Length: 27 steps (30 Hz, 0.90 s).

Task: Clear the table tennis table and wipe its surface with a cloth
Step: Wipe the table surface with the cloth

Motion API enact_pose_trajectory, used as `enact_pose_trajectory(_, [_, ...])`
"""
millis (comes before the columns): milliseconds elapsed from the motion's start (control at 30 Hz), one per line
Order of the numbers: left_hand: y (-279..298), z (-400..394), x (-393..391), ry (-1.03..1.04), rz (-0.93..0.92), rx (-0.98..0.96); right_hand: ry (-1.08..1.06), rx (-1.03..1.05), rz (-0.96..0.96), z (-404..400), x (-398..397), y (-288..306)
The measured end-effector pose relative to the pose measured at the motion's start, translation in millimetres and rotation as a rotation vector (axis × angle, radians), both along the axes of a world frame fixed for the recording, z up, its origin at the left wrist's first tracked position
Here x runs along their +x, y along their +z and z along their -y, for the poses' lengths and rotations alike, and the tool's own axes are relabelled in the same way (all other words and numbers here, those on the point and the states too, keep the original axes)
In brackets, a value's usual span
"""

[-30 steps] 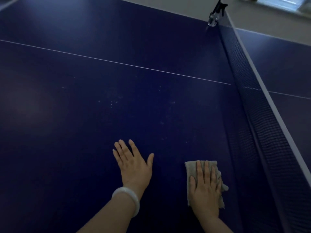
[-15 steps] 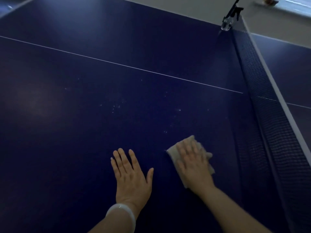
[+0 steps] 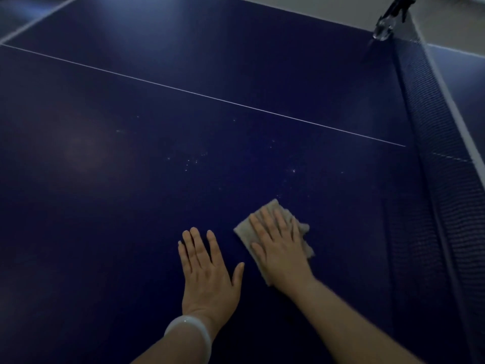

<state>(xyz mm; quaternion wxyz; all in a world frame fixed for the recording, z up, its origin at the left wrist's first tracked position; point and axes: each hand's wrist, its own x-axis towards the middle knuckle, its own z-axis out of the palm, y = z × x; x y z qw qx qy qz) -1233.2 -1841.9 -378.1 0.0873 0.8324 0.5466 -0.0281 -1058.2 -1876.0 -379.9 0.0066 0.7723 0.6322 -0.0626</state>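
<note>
The dark blue table tennis table (image 3: 131, 206) fills the view, with a thin white centre line running across it. My right hand (image 3: 280, 248) lies flat with straight fingers on a beige cloth (image 3: 242, 228), pressing it onto the surface. Most of the cloth is hidden under that hand. Just to its left, my left hand (image 3: 210, 277) rests flat on the bare table with fingers spread; a pale bangle sits on that wrist. Small white specks (image 3: 191, 161) dot the surface beyond both hands.
The net (image 3: 441, 166) runs along the right side, from a clamp post (image 3: 385, 24) at the far edge toward me. The other half of the table lies past the net. Pale floor shows beyond the far edge.
My right hand has slid the cloth away from me and to the left, closer to my left hand and the specks. My left hand has stayed flat in place.
</note>
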Motion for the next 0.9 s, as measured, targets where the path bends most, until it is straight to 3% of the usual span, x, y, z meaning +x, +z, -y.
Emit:
enact_pose_trajectory(67, [-1, 0, -1, 0.001, -0.007, -0.007, -0.061, -0.094, 0.030, -23, 39, 3])
enact_pose_trajectory(167, [-2, 0, -3, 0.006, 0.004, -0.006, -0.525, -0.088, -0.090, -22, 81, 8])
enact_pose_trajectory(233, [-2, 0, -3, 0.009, 0.005, -0.010, -0.652, -0.039, -0.127, -5, 68, 7])
enact_pose_trajectory(400, [-1, 0, -2, 0.014, 0.022, -0.017, -0.231, 0.045, 0.014, 2, -8, -9])
enact_pose_trajectory(467, [-2, 0, -2, 0.015, 0.016, -0.011, -0.022, 0.014, -0.001, -18, -1, -7])
enact_pose_trajectory(533, [-4, 0, -3, 0.016, 0.007, -0.011, 0.049, -0.050, -0.018, -32, 33, -1])
enact_pose_trajectory(633, [-4, 0, -3, 0.018, 0.032, -0.012, -0.326, -0.059, 0.027, -21, 91, 3])
enact_pose_trajectory(733, [-2, 1, -2, 0.017, 0.018, -0.021, -0.780, -0.001, -0.096, 20, 105, 10])
enact_pose_trajectory(800, [-2, 1, -2, 0.015, 0.012, -0.033, -0.815, 0.016, -0.084, 43, 75, 5])
enact_pose_trajectory(900, [0, 0, -2, 0.022, 0.014, -0.036, -0.594, 0.007, -0.017, 67, 15, -2])
